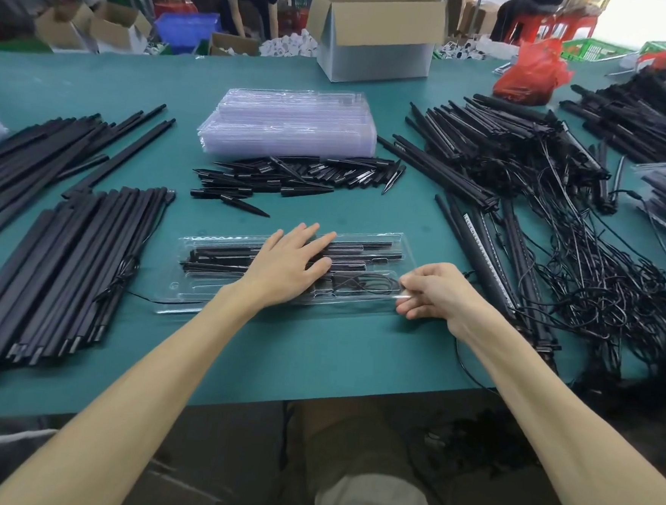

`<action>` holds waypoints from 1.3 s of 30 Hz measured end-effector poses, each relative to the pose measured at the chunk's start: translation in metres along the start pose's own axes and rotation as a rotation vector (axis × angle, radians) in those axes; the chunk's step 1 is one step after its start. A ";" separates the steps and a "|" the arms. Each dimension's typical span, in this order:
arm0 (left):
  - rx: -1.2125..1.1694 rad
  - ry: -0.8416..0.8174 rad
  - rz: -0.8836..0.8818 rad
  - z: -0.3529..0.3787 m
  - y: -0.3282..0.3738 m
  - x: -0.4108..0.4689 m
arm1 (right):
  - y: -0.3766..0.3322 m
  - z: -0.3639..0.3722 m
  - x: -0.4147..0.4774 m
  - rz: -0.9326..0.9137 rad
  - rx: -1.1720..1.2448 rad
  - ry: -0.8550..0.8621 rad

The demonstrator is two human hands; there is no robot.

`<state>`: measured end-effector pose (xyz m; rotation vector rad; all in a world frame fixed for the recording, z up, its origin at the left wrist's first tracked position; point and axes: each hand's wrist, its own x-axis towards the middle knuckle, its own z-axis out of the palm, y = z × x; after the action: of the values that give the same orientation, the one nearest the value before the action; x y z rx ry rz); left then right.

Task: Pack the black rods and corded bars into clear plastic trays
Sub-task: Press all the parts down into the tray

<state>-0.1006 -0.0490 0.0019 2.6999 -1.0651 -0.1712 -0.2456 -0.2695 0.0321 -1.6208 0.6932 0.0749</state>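
At the left edge of the green worktop [316, 353] lie two piles of black rods [58, 268], side by side. Near the front edge, in the middle, lies one clear plastic tray [186, 297] that already holds some black rods and a coiled cord. The left hand [291, 265] rests flat on it, fingers straight and a little spread. The right hand [435, 295] pinches the tray's right end with curled fingers. Behind the tray lie short pointed black pieces [289, 174], then a stack of empty trays [289, 127]. The corded bars [525, 179] lie tangled toward the right edge.
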 end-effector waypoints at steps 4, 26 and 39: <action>0.000 0.017 0.004 0.001 0.001 -0.002 | 0.002 0.001 0.001 -0.016 -0.002 0.004; 0.176 0.345 0.272 -0.016 -0.029 -0.099 | 0.004 0.006 0.000 -0.051 0.008 0.076; 0.375 0.619 0.314 -0.007 -0.013 -0.073 | 0.013 0.008 0.001 -0.185 -0.163 0.191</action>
<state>-0.1439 0.0110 0.0072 2.5303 -1.3709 0.9346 -0.2482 -0.2625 0.0183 -1.8583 0.6931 -0.1639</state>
